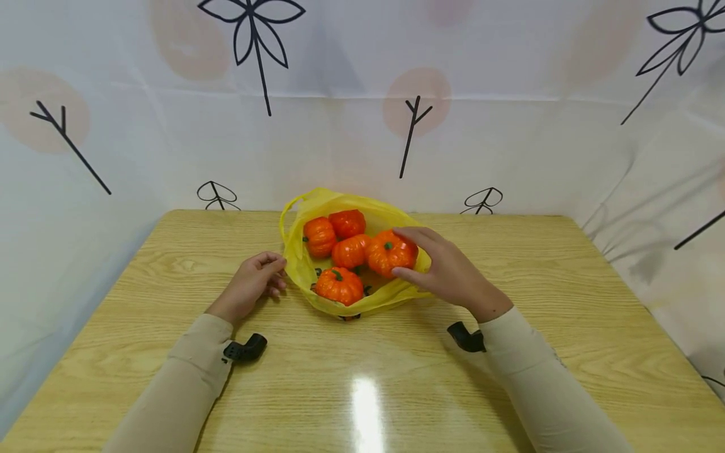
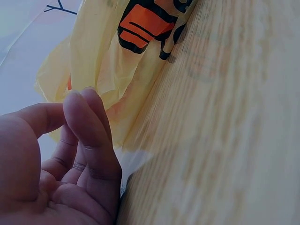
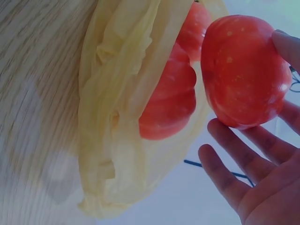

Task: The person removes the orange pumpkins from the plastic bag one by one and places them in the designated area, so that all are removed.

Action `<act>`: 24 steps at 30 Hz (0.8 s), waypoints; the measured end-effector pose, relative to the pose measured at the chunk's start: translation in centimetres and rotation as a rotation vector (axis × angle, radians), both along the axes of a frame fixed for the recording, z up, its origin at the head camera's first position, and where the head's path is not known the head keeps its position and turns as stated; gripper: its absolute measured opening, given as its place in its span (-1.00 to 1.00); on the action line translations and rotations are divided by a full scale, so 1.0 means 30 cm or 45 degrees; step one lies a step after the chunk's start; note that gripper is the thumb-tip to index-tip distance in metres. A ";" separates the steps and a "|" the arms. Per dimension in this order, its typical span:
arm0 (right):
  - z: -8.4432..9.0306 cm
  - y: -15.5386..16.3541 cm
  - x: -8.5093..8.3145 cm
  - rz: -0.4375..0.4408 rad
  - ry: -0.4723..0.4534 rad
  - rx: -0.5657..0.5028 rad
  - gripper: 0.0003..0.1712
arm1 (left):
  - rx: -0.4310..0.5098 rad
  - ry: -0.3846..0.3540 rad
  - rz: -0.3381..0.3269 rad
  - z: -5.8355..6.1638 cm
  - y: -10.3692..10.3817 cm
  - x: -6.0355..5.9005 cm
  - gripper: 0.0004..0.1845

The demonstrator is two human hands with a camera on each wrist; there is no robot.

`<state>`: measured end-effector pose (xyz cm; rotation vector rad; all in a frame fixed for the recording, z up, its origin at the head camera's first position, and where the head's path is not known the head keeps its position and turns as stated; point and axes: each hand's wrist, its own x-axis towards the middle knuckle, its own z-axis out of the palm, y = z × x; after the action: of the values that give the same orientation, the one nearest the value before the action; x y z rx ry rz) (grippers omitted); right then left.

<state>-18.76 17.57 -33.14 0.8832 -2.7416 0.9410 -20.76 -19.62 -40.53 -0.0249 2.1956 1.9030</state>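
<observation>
Nearest, beige sleeves (image 1: 187, 384) reaching forward over a glossy wooden counter (image 1: 566, 327). Printed backdrop (image 1: 510, 126) standing close behind the far edge and along both sides.

Near the far middle, a yellow plastic bag (image 1: 294, 258) lying open, thin walls slumped low, a handle loop sticking up at the left rear. Inside, four orange toy pumpkins (image 1: 338, 284) packed together and touching. At the bag's right rim, a fifth pumpkin (image 1: 389, 255) gripped by the right hand (image 1: 453, 274), thumb low, fingers over the top. Just beside the bag's left rim, the left hand (image 1: 249, 286) resting on the counter, fingers loosely curled, holding nothing.

Risk of a slip on that smooth, ribbed shell, with a round toy then free to roll across the slick counter toward an edge. Risk too of fingers catching the loose film: bag not pinned down, so a snag likely to drag it and tip the front pumpkin out over the low lip.

Open room wide to the left, right and front of the bag; little behind it.
</observation>
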 end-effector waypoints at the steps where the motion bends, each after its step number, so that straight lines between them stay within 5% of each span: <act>1: -0.002 0.003 -0.002 -0.005 0.002 -0.006 -0.19 | 0.001 0.000 0.000 -0.001 0.000 -0.001 -0.74; 24: -0.017 0.045 -0.051 -0.289 0.160 -0.140 -0.19 | 0.012 0.013 -0.020 0.003 0.001 0.005 -0.70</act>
<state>-20.28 18.92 -33.66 0.5766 -2.5873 0.9472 -20.60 -19.61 -40.44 0.0034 2.1865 1.9095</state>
